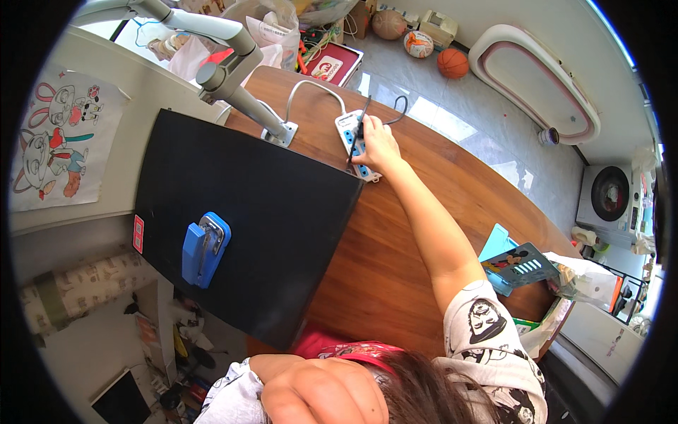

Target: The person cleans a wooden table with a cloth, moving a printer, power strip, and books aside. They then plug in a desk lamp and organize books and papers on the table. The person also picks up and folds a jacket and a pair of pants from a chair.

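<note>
My right hand [378,142] reaches across the wooden desk to a white power strip [347,123] with blue sockets. Its fingers close around a thin black cord [350,159] lying over the strip; a dark plug-like piece is partly hidden under the fingers. The cord's far end loops beyond the hand. Very near the camera, at the bottom, is my left hand [323,392], curled, its fingertips hidden. A blue stapler [205,250] rests on a large black flat panel [254,212] to the left.
A grey metal monitor arm [243,90] is fixed to the wooden desk [365,254] behind the panel. A blue stand with a cartoon picture [522,265] stands at the right. Balls [453,63] and a baby bathtub [535,85] are beyond the desk.
</note>
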### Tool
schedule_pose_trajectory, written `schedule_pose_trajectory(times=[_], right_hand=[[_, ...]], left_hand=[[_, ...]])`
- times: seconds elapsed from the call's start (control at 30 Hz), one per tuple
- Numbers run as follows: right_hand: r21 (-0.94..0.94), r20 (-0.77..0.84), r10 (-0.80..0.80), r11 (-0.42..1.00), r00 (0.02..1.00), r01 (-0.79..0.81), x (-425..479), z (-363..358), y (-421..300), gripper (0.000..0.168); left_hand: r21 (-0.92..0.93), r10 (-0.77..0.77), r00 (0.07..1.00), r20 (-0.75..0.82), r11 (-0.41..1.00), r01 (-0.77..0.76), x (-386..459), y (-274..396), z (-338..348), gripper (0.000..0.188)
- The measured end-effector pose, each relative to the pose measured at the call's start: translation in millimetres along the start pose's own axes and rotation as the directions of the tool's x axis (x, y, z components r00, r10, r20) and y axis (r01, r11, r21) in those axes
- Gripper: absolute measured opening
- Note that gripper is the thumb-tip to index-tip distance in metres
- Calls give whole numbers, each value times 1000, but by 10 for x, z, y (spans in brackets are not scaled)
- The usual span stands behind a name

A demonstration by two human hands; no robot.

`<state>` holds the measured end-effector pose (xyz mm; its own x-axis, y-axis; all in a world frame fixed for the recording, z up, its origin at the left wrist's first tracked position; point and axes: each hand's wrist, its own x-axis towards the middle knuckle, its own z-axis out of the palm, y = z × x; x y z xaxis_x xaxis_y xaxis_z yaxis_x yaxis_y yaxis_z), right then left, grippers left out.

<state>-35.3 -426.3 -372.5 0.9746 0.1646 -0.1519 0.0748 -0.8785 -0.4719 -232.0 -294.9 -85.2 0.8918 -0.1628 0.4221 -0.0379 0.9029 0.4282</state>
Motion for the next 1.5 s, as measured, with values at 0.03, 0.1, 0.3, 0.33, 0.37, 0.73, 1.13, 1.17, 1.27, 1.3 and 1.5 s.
schedule_pose_trajectory(times=[0.03, 0.1, 0.3, 0.33, 0.37, 0.73, 1.13, 1.17, 1.27, 1.3, 1.5], right_hand=[[37, -36, 7, 999, 999, -6, -59, -10, 45, 104], [149, -121, -40, 987, 992, 58, -160, 7, 184, 108], [291, -120, 44, 957, 992, -7, -360, -110, 150, 114], [281, -157, 47, 960, 986, -1, -385, -91, 168, 114], [289, -188, 78, 957, 979, -21, -413, -55, 177, 114], [301, -276, 321, 924, 906, -236, -705, 181, -88, 107], [431, -549, 325, 899, 770, -72, -283, 7, 459, 39], [434, -508, 355, 892, 785, -123, -166, -5, 562, 37], [465, -389, 667, 738, 635, -489, 146, -212, 804, 54], [507, -276, 777, 618, 565, -602, 287, -277, 901, 60], [371, 123, 753, 569, 647, -734, 793, -200, 1532, 72]], left_hand=[[13, -24, 998, -51, 1000, 25, 5, 10, 59, 13], [21, -110, 984, -141, 993, 114, 45, 63, 183, 13], [-25, -145, 987, 75, 989, 147, 107, -2, -10, 11], [-59, -117, 984, 134, 990, 126, 121, -37, -31, 11], [-22, -144, 989, 34, 989, 144, 97, -31, 38, 11], [-58, -198, 967, 162, 976, 210, 176, -164, 47, 9], [66, -394, 862, 319, 917, 394, 402, -47, -95, 9], [118, -412, 855, 315, 911, 396, 413, -45, -126, 9], [367, -508, 806, 303, 843, 394, 459, 36, -322, 9], [456, -557, 774, 300, 797, 397, 517, 69, -408, 12], [868, -660, 750, -38, 350, 353, 901, 286, -615, 6]])
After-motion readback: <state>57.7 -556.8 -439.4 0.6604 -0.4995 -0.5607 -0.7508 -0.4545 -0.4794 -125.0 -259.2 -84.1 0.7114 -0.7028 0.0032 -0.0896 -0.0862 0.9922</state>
